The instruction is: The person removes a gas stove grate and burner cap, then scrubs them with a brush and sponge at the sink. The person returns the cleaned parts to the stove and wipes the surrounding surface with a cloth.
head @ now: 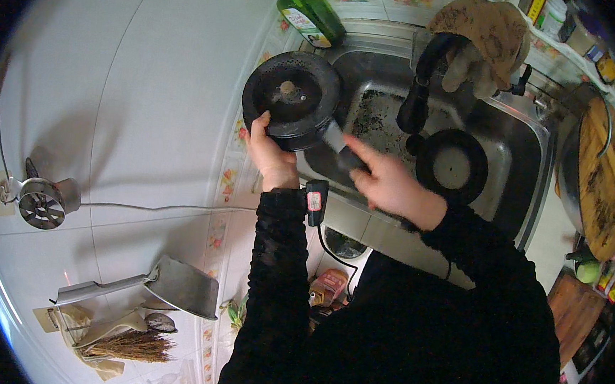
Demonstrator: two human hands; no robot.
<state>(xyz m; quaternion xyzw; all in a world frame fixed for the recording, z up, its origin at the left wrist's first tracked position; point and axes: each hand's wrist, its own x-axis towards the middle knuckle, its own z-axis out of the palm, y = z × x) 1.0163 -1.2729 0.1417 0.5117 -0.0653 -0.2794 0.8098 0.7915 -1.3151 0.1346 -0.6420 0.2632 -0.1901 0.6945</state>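
A round dark metal part with a perforated rim (297, 73), apparently a stove burner part, is held tilted over the sink's left edge by my left hand (272, 155), the thumb on its rim. My right hand (393, 184) grips the dark handle of a scraper (335, 136). Its pale flat blade is at the lower right side of the round part; blur hides whether they touch. A dark ring-shaped part (452, 166) lies in the steel sink (524, 153), right of the black faucet (414, 103). Dark flakes (372, 113) lie on the sink floor.
A green dish soap bottle (311, 18) stands behind the sink by the tiled wall. Brown cloth gloves (478, 38) hang over the faucet. A small black device (315, 200) with a cable is beside my left wrist. Wooden boards (602, 180) stand at the right.
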